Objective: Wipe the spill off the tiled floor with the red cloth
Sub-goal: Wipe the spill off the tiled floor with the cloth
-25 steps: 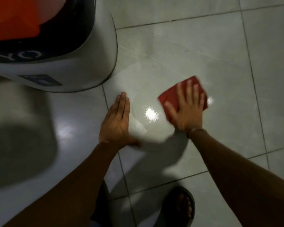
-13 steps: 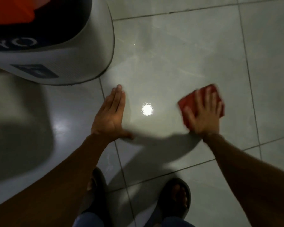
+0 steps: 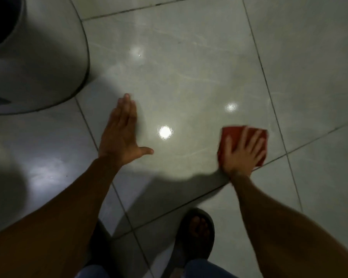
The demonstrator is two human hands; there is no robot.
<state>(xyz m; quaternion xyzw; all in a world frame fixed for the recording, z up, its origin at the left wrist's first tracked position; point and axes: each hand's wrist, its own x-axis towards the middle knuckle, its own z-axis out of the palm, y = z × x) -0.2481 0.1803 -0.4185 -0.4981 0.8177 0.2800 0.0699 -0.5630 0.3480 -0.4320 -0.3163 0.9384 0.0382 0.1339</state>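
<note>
My right hand presses flat on the folded red cloth, fingers spread, near the right corner of a glossy grey floor tile. The cloth's edges show around my fingers; its middle is hidden under my palm. My left hand lies flat on the same tile at its left edge, fingers together, thumb out, holding nothing. Faint wet streaks cross the tile between and beyond my hands, with bright light reflections on it.
A large rounded white appliance base stands on the floor at upper left, close to my left hand. My sandalled foot is at the bottom centre. Dark grout lines run between the tiles.
My right hand has slid the red cloth to the right and toward me across the tile. My left hand has stayed planted. The view has shifted, so the appliance sits further left.
</note>
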